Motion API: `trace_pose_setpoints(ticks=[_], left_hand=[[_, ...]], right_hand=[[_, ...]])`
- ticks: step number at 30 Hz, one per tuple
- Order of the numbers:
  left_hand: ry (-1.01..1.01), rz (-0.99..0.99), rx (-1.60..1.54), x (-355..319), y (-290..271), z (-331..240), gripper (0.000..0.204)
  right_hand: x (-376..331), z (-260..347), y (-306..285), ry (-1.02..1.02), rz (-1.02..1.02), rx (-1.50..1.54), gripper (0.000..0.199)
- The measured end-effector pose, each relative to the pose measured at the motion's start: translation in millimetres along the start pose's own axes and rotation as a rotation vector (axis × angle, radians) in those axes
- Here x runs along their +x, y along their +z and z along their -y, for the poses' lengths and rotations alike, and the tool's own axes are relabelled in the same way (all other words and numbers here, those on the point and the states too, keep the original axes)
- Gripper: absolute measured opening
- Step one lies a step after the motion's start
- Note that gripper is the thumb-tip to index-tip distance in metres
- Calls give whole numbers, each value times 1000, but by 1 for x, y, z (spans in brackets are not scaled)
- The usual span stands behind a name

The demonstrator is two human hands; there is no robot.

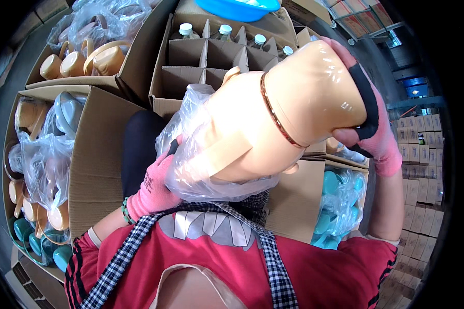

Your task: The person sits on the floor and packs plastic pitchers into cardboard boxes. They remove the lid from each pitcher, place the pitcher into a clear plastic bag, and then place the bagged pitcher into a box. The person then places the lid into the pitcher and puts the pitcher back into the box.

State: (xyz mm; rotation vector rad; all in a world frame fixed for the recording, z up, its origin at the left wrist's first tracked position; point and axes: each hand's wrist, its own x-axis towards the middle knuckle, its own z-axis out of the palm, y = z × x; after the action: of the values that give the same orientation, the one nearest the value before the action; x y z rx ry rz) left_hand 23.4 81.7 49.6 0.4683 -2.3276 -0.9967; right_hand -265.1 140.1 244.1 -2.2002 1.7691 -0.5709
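A large, glossy peach thermos casing [304, 98] lies tilted across the space before my chest. A thin brown and gold band [274, 110] circles it. My right hand [381, 129], in a pink glove with black fingers, is wrapped round its wide end at the upper right. Around the casing's lower left part hangs a clear plastic bag [232, 189]. My left hand [154, 188], in a pink glove, grips this bag against the casing; most of its fingers are hidden beneath. A pale, flat strip [227, 157] lies over the casing's side.
Beyond the casing stands a divided carton [224, 54] with several white-capped bottles, and a blue basin [237, 11] behind it. Open cartons at left [103, 154] hold peach and teal plastic parts. Teal parts [340, 206] fill a carton at right. Small boxes [417, 180] are stacked further right.
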Motion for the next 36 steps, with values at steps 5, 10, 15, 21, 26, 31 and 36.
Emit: trace_pose_setpoints(ticks=[5, 10, 15, 21, 26, 31, 36], left_hand=[[24, 6, 56, 1, -2, -3, 37], [22, -40, 62, 11, -2, 0, 38], [11, -32, -1, 9, -1, 0, 38], [-4, -67, 10, 12, -2, -1, 36], [70, -55, 163, 7, 0, 6, 24], [25, -20, 79, 13, -3, 7, 39], [-34, -145, 11, 22, -3, 15, 24]], right_hand=[[-3, 3, 8, -45, -24, -130, 95], [-1, 12, 0, 284, 77, -262, 97], [7, 18, -16, 312, 142, -110, 105], [32, 31, -1, 263, 102, -156, 75], [44, 36, -35, 577, 431, 24, 59], [17, 33, -27, 353, 280, 57, 84], [38, 46, -26, 924, 415, 6, 82]])
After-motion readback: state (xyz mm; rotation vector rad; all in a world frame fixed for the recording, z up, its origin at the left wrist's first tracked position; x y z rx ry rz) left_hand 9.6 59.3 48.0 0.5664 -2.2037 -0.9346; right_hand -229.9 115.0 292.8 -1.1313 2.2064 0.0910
